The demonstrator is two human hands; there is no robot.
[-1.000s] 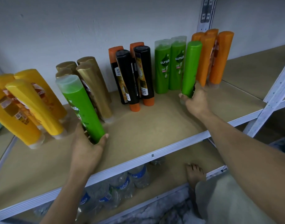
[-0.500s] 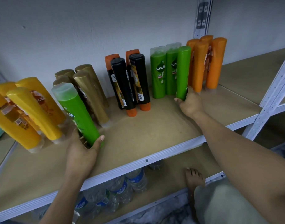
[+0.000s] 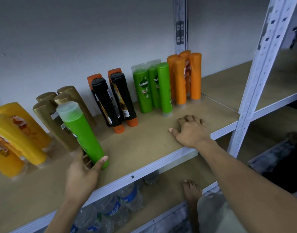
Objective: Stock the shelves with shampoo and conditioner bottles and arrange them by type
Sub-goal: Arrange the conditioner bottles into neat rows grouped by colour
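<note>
Brown shelf board (image 3: 144,148) is running along a pale wall (image 3: 77,39). Three green bottles (image 3: 145,91), one label reading "sunsilk", are standing at its back. Well left of that trio, my left hand (image 3: 82,175) is gripping a tilted green bottle (image 3: 80,130) at its base, thumb and fingers curled round. Just front-right of the trio, my right hand (image 3: 191,133) is resting loosely curled, holding nothing.

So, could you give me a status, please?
Right hand empty, on shelf. Left hand grips green bottle by gold bottles. Black bottles between it and green group.
</note>
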